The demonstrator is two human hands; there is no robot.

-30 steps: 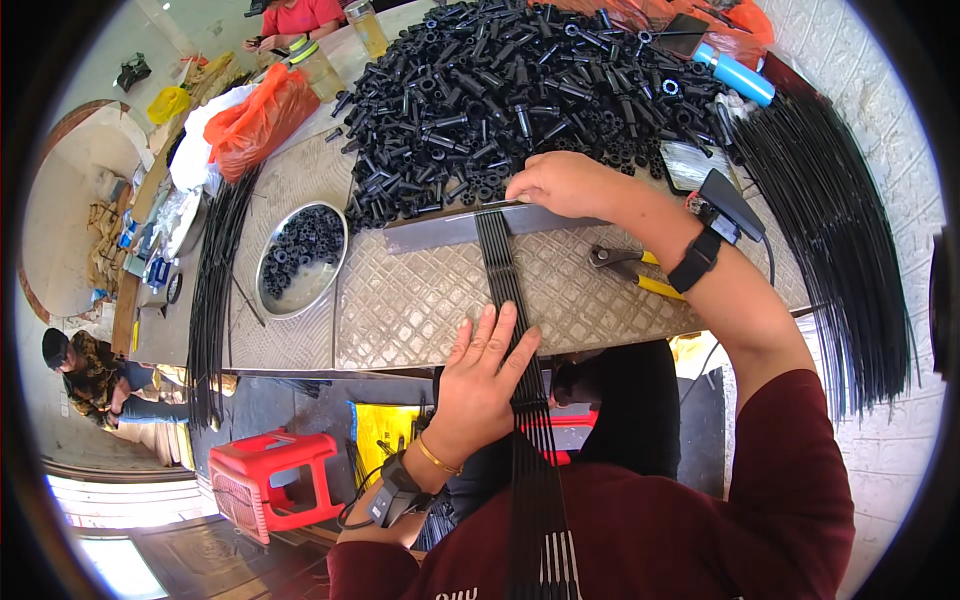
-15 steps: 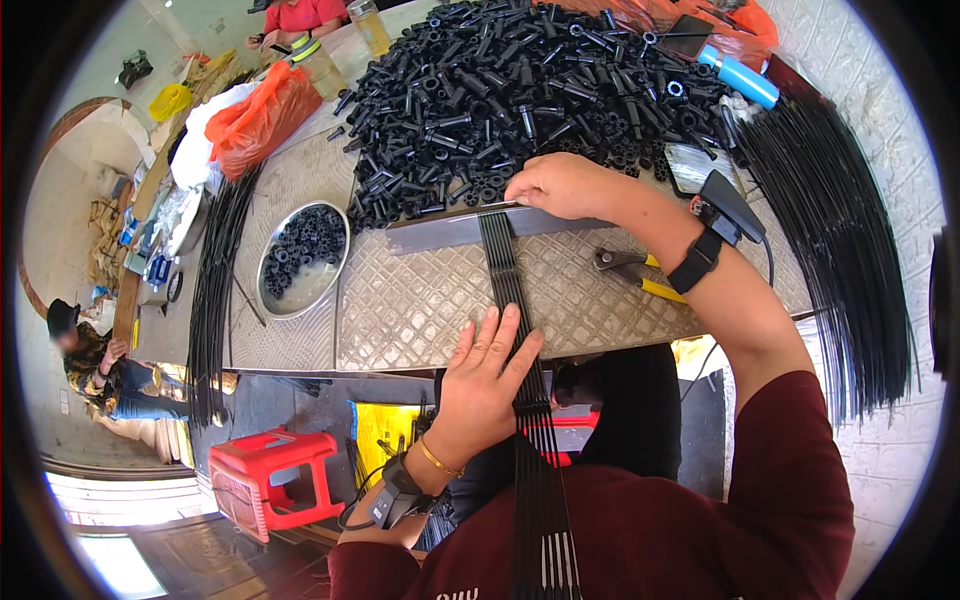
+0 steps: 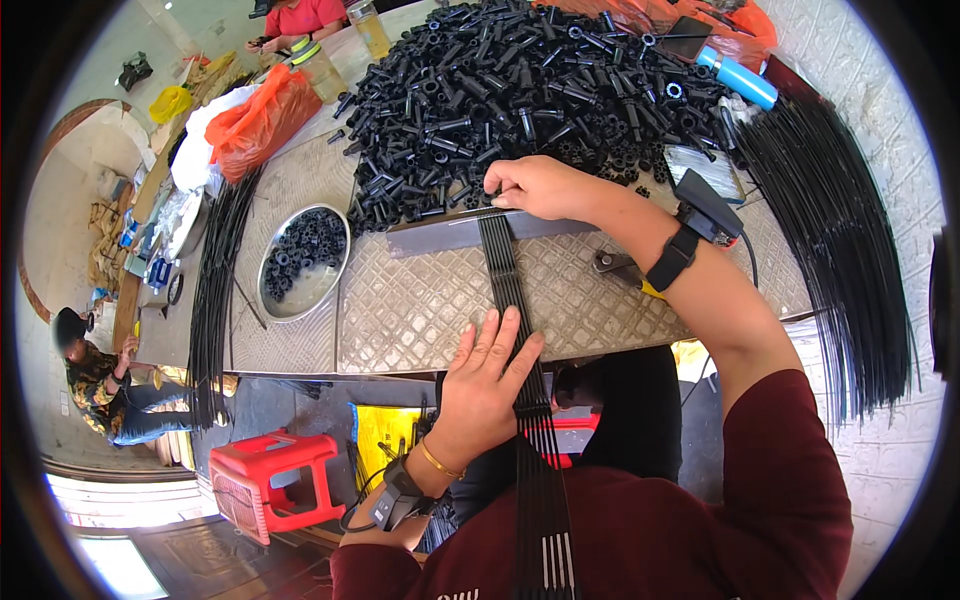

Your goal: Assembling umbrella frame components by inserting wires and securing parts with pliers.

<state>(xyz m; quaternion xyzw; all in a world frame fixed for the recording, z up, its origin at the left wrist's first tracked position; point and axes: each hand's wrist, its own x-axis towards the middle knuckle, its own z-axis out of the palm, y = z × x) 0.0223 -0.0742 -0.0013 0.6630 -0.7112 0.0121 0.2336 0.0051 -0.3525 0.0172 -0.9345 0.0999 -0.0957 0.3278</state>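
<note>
My left hand (image 3: 483, 385) lies with fingers spread on a flat row of thin black rods (image 3: 502, 258), which runs from my lap up over the table edge. The rods' far ends reach a grey metal bar (image 3: 435, 237) lying across the table. Just above that bar, by the rod ends, my right hand (image 3: 540, 187) is closed with thumb and fingertips together. Whatever it pinches is too small or hidden to name. Beyond it rises a large heap of black plastic tubular parts (image 3: 470, 110). Pliers (image 3: 620, 264) with yellow handles lie under my right forearm, partly covered.
A metal bowl (image 3: 345, 262) of small black rings stands at left. Long black rods hang over the table at left (image 3: 212, 290) and right (image 3: 835, 240). Blue bottle (image 3: 738, 77), orange bag (image 3: 265, 125) and red stool (image 3: 275, 475) are around. Two people (image 3: 100, 385) are farther off.
My right hand has slid a little left along the metal bar toward the rod ends, its forearm now covering more of the pliers. My left hand has stayed on the rods.
</note>
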